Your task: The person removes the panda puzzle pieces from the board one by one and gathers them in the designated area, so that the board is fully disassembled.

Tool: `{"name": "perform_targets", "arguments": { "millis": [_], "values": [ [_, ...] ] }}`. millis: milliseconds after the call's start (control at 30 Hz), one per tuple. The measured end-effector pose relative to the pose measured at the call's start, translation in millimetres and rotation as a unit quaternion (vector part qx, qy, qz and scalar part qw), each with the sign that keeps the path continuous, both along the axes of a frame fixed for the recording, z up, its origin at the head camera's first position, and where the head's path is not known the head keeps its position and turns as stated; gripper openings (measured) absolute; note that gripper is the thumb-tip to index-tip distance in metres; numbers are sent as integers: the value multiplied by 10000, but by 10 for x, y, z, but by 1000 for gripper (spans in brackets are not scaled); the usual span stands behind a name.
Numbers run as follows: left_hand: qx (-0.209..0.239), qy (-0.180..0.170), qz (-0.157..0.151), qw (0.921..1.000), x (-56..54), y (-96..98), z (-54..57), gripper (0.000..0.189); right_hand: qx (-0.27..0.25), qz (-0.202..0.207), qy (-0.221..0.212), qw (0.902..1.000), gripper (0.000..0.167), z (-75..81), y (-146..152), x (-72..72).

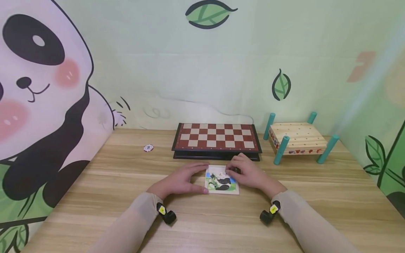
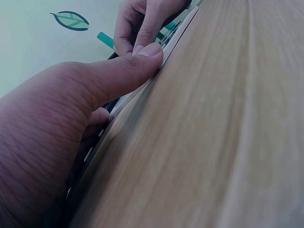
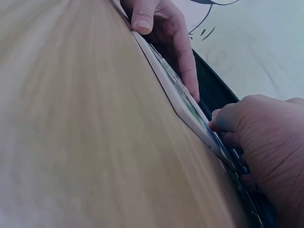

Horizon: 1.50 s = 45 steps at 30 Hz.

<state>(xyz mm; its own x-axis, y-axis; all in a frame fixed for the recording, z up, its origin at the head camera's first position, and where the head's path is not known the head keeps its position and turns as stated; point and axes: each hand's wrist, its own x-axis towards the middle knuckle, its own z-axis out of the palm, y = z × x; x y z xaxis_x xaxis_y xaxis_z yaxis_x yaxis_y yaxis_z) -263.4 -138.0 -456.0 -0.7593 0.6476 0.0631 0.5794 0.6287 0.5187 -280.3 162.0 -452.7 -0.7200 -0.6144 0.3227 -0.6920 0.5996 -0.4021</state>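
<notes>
A small square panda puzzle (image 1: pixel 222 188) in a pale frame lies flat on the table. At its left side, my left hand (image 1: pixel 181 179) holds the frame, thumb near the bottom corner and fingers at the top corner. My right hand (image 1: pixel 248 172) is over the upper right part of the picture. Its thumb and fingers are bent together in a pinch on a puzzle piece that they mostly hide. In the right wrist view, the tips of the right fingers (image 3: pixel 223 121) are right at the puzzle's surface. The left thumb (image 2: pixel 137 59) lies along the frame in the left wrist view.
Just behind the puzzle stands a red and white checkerboard (image 1: pixel 216 137) on a black base. A wooden pegboard stand (image 1: pixel 297 135) with teal legs is to the right. Back left lies a poker chip (image 1: pixel 148 148). A panda-printed wall (image 1: pixel 142 70) borders the wooden table (image 1: pixel 205 225).
</notes>
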Motion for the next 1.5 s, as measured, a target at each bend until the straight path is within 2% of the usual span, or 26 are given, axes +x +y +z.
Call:
{"name": "perform_targets", "arguments": {
  "millis": [433,767,1100,1500],
  "values": [
    [-25,65,-10,10000,-17,-1,-18,95,-9,24,-72,10000,4,-12,-10,-10],
    [-1,-23,19,10000,-15,-2,-13,95,-128,16,-12,9999,4,3,-17,9],
    [19,-12,7,10000,-13,-5,-16,96,52,-169,-79,9998,6,-16,-11,10],
    [22,8,-42,10000,-11,-4,-9,95,-148,-10,11,9999,5,-8,-16,13]
  ]
}}
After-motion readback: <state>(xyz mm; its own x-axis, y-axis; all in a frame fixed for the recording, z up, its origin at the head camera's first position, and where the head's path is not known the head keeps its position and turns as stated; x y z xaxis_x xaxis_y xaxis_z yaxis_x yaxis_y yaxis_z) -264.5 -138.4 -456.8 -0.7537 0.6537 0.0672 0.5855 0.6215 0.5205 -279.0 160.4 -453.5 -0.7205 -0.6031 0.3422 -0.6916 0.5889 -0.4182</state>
